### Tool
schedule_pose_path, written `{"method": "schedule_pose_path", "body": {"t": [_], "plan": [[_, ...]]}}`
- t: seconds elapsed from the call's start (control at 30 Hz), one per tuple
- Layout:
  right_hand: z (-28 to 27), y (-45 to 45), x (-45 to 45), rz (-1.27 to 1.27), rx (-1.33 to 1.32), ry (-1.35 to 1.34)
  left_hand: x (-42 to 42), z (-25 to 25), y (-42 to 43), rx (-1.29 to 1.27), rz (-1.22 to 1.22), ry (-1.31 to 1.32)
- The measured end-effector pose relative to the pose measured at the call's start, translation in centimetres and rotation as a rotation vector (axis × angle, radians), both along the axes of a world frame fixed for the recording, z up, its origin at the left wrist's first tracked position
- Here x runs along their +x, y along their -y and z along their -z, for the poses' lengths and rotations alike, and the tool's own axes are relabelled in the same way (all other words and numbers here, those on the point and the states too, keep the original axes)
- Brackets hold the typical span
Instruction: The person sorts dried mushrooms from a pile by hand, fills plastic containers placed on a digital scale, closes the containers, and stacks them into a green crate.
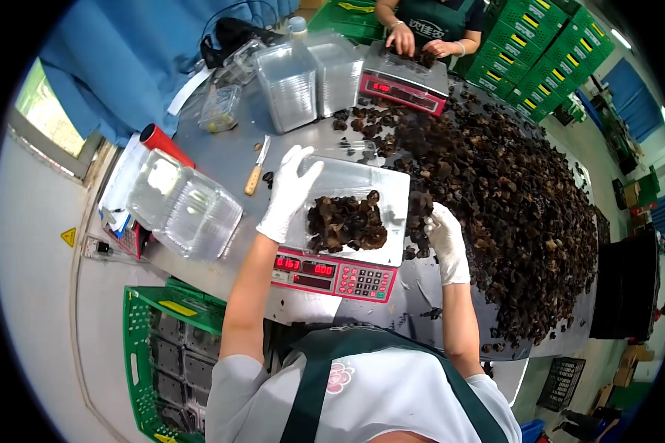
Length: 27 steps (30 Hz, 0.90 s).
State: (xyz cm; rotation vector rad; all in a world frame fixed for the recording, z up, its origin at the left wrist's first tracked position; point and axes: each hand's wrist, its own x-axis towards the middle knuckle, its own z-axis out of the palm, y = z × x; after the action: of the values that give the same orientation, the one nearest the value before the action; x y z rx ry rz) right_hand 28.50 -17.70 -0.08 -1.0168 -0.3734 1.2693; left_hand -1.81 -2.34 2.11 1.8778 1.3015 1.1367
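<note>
A pile of dark, ear-shaped fungus (347, 223) rests on the metal pan of a red digital scale (363, 282), whose display is lit. At the pan's left side, my white-gloved left hand (292, 193) has its fingers apart and holds nothing. To the right of the pan, my white-gloved right hand (448, 242) has its fingers curled against a dark fungus piece (420, 204). A wide heap of the same fungus (510, 214) spreads over the right of the table. Behind my left hand lies a wooden-handled knife (255, 174).
Stacked clear trays (288, 92) stand at the back, open clear boxes (188, 203) at left. Another person's hands (421, 44) work over a second scale (403, 85). A green crate (174, 362) is at lower left, a red cylinder (166, 146) at the table's left edge.
</note>
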Motion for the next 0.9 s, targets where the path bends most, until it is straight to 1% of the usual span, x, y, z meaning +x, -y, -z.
{"method": "schedule_pose_path", "body": {"t": [0.1,0.17,0.2,0.23,0.27,0.3,0.37,0.4,0.43,0.5,0.53,0.57,0.63,0.7,0.77,0.8,0.83,0.9], "plan": [[-0.4,0.1,-0.2,0.003,0.003,0.050,0.2,-2.0,1.5,0.112,0.101,-0.051],[0.0,0.2,0.1,-0.002,0.016,0.073,0.7,-4.1,3.0,-0.146,0.288,0.085],[-0.2,0.4,0.1,-0.003,0.006,0.092,1.0,-5.1,3.8,-0.115,0.373,0.017],[-0.4,0.6,0.0,-0.003,0.006,0.095,1.5,-5.6,4.4,-0.083,0.461,-0.049],[-0.5,0.7,-0.1,-0.004,0.014,0.096,1.9,-5.0,4.6,0.027,0.578,-0.157],[-0.6,0.8,-0.1,-0.002,0.023,0.097,2.5,-3.7,4.8,0.134,0.638,-0.250],[-0.8,0.8,-0.4,-0.001,0.017,0.132,3.1,-2.6,5.9,0.342,0.664,-0.442],[-1.3,0.7,-0.9,0.002,0.011,0.164,3.3,-2.2,5.9,0.399,0.633,-0.361],[-1.8,0.6,-1.3,0.008,0.003,0.207,3.3,-2.0,5.8,0.401,0.634,-0.360],[-3.0,0.3,-2.6,-0.003,0.011,0.291,2.6,-1.8,5.3,0.275,0.580,-0.145],[-3.1,0.2,-3.1,-0.026,0.018,0.335,2.0,-3.0,5.5,0.231,0.564,-0.026],[-3.4,-0.1,-3.7,-0.049,0.026,0.381,1.5,-3.7,5.8,0.176,0.463,0.025],[-4.3,-0.7,-5.6,-0.092,0.065,0.482,0.2,-5.8,6.8,-0.148,0.299,0.305],[-4.9,-1.3,-8.0,-0.122,0.089,0.658,-1.4,-5.6,6.1,-0.226,0.204,0.547],[-3.7,-1.8,-9.3,-0.196,0.182,1.105,-2.7,-5.9,6.0,-0.190,0.065,0.688],[-4.3,-1.9,-10.2,-0.249,0.209,1.394,-3.3,-5.9,5.8,-0.179,0.044,0.722],[-3.6,-1.9,-10.6,-0.177,0.316,1.513,-3.9,-5.9,5.7,-0.167,0.022,0.755],[-4.0,-1.7,-10.3,-0.093,0.368,1.475,-4.2,-6.0,6.0,-0.132,-0.009,0.751]]}}
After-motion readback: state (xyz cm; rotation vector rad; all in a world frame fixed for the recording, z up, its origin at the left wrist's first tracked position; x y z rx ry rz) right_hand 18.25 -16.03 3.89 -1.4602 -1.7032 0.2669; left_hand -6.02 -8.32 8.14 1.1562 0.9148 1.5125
